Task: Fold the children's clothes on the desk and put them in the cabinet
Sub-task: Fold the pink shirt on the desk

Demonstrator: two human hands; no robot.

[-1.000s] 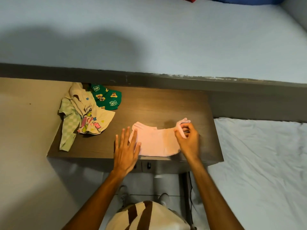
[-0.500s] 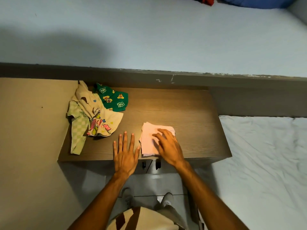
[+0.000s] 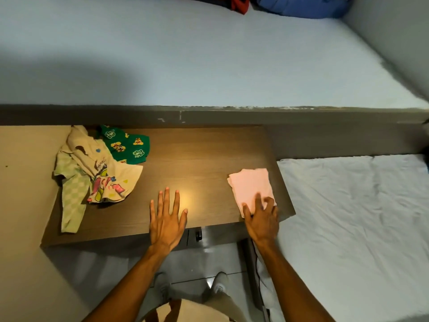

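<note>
Hands come first in the head view. The left hand (image 3: 167, 219) lies flat on the brown desk (image 3: 204, 159), near its front edge. Its fingers are spread wide and it holds nothing. The right hand (image 3: 262, 218) rests on the near corner of the pink folded cloth (image 3: 249, 185). Its fingers are bent a little and press down on top of the cloth; they do not wrap around it.

The pink folded cloth sits at the right end of the desk, close to the right edge. It is a small neat block.

At the left end of the desk, well apart from the pink one, lies a messy pile. A cream shirt with bright pictures (image 3: 104, 173) is on top. A light green checked cloth (image 3: 70, 196) pokes out from under it toward the front edge. A dark green cloth with little cartoon prints (image 3: 127, 145) lies behind them, touching the cream shirt.

A white bed sheet (image 3: 348, 217) is just beside the desk on the right. A pale blue wall (image 3: 185, 54) rises behind the desk. The cabinet does not show in this view.
</note>
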